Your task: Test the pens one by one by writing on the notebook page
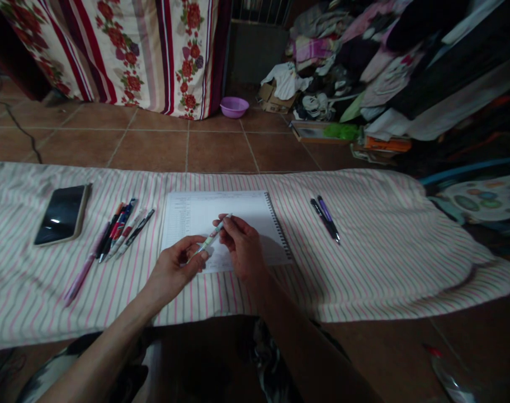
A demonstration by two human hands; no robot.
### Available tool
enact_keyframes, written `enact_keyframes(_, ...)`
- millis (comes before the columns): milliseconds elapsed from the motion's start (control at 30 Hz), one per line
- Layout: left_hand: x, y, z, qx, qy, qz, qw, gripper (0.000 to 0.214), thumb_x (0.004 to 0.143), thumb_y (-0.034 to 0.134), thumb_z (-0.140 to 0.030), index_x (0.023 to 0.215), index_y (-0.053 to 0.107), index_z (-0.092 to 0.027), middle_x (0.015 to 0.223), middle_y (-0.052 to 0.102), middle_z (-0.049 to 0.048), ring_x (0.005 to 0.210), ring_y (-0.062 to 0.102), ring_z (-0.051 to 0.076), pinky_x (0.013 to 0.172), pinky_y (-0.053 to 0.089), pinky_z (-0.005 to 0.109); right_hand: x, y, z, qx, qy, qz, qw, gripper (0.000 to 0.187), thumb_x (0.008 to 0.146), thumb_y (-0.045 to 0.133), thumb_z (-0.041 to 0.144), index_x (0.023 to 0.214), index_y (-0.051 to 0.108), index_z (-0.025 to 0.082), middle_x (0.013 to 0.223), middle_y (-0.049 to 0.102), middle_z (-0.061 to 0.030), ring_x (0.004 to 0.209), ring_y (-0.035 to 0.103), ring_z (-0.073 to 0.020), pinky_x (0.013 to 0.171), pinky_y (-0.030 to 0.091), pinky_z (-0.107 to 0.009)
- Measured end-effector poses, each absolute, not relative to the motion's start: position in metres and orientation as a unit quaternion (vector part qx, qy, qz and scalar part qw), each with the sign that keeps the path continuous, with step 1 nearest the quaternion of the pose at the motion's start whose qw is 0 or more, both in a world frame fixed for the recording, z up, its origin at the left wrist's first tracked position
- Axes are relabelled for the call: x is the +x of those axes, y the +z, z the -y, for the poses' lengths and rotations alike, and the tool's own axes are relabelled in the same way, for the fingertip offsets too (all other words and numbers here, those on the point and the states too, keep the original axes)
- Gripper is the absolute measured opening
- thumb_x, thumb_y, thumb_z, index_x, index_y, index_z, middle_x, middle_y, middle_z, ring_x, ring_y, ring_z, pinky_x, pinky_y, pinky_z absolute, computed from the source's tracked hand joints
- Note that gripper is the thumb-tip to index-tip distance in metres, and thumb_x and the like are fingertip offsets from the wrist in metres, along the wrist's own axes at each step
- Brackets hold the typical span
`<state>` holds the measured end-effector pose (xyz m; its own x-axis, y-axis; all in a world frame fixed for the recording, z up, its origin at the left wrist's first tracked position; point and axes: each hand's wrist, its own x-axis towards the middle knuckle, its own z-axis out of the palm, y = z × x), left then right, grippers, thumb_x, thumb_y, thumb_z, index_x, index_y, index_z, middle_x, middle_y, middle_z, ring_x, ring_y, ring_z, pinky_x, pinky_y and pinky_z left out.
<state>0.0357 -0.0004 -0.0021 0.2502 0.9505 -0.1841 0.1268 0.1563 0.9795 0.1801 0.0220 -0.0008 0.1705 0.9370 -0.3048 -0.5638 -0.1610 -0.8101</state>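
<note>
Both of my hands hold one slim light-coloured pen (210, 237) above a spiral-bound notebook (246, 210) that lies open on a striped cloth (364, 246). My left hand (175, 271) pinches the pen's lower end with its fingers closed. My right hand (240, 246) grips the upper end, its fingers closed too. The pen is tilted, tip end toward the left hand.
Several pens (121, 229) lie in a row left of the notebook, with a pink pen (82, 274) nearer me and a black phone (62, 215) further left. Two dark pens (325, 218) lie to the right. Beyond are tiled floor, a purple bowl (234, 106) and heaped clothes (343, 67).
</note>
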Motion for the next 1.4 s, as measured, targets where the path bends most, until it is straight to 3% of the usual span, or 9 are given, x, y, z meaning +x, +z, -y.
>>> enact_keyframes(200, 0.0295, -0.0078, -0.0008, 0.613, 0.338, -0.543, 0.465, 0.031, 0.076, 0.058, -0.039, 0.098, 0.064, -0.018, 0.066, 0.062, 0.0006, 0.053, 0.051, 0.012, 0.047, 0.04, 0.023, 0.1776, -0.0005, -0.0187, -0.441, 0.632, 0.219, 0.598, 0.024, 0.066, 0.07, 0.035, 0.082, 0.069, 0.017, 0.079, 0.071, -0.0034, 0.057, 0.057, -0.0062, 0.053, 0.048, -0.017)
enact_keyframes(433, 0.0271, -0.0061, -0.0028, 0.676, 0.366, -0.543, 0.338, 0.023, 0.076, 0.059, -0.033, 0.094, 0.067, -0.022, 0.08, 0.069, 0.005, 0.07, 0.06, 0.02, 0.065, 0.046, 0.029, 0.1803, -0.0039, -0.0211, -0.467, 0.615, 0.238, 0.589, 0.019, 0.066, 0.07, 0.036, 0.075, 0.072, 0.019, 0.077, 0.07, -0.001, 0.059, 0.057, -0.0054, 0.051, 0.046, -0.014)
enact_keyframes(700, 0.0274, -0.0068, -0.0023, 0.762, 0.261, -0.546, 0.232, 0.028, 0.085, 0.045, -0.036, 0.1, 0.062, -0.02, 0.085, 0.066, 0.0065, 0.078, 0.062, 0.022, 0.069, 0.045, 0.03, 0.1782, -0.0025, -0.0176, -0.473, 0.619, 0.237, 0.58, 0.018, 0.067, 0.07, 0.034, 0.077, 0.073, 0.019, 0.079, 0.07, -0.0018, 0.06, 0.057, -0.0064, 0.054, 0.048, -0.016)
enact_keyframes(1167, 0.0281, -0.0076, -0.0018, 0.794, 0.241, -0.532, 0.171, 0.029, 0.091, 0.034, -0.033, 0.09, 0.059, -0.018, 0.079, 0.065, 0.0046, 0.073, 0.063, 0.018, 0.065, 0.046, 0.028, 0.1775, -0.0057, -0.0175, -0.459, 0.609, 0.25, 0.597, 0.014, 0.068, 0.066, 0.028, 0.075, 0.073, 0.018, 0.076, 0.07, -0.0031, 0.054, 0.046, -0.0055, 0.048, 0.038, -0.019)
enact_keyframes(1400, 0.0281, -0.0088, -0.0023, 0.807, 0.241, -0.522, 0.132, 0.03, 0.091, 0.032, -0.033, 0.091, 0.059, -0.018, 0.079, 0.066, 0.0042, 0.072, 0.064, 0.016, 0.063, 0.048, 0.026, 0.1758, -0.0046, -0.0177, -0.461, 0.613, 0.234, 0.597, 0.014, 0.067, 0.067, 0.03, 0.075, 0.072, 0.019, 0.078, 0.07, -0.0019, 0.057, 0.05, -0.0058, 0.053, 0.043, -0.019)
